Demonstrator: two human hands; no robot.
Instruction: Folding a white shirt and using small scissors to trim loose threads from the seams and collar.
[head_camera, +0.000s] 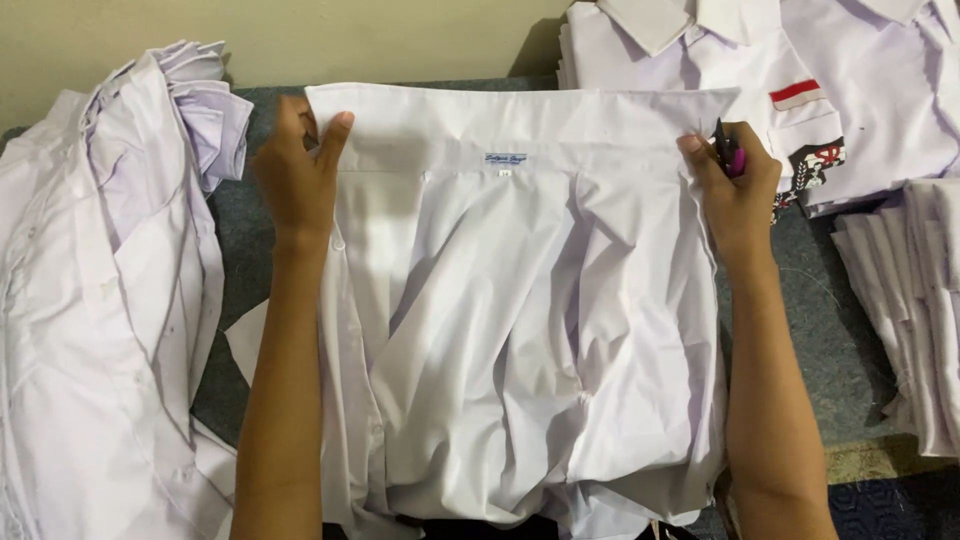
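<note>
White shirt (520, 330) lies spread flat on the grey desk (830, 320), centre of view. Collar end points away from the person, toward the wall; hem end runs off the near edge of view. Long axis runs near to far, collar band crosswise, left to right. Inside of the collar faces up, a small sewn label (506, 159) at its middle. Fabric below the collar is rumpled in long folds.

Left hand (298, 170) pinches the left end of the collar: thumb on top of the cloth, fingers curled behind the edge. Right hand (735, 180) grips the right end of the collar, thumb pressed on the fabric, fingers closed. The same hand also holds a small dark tool with a pink part (728, 152) against the palm; its kind cannot be told. Both forearms lie along the shirt's sides.

Left of the shirt: loose heap of white shirts (110, 280). Far right: folded white shirts (800, 70), one with a red-and-white patch and a dark badge. Right edge: stack of folded white cloth (915, 300).
</note>
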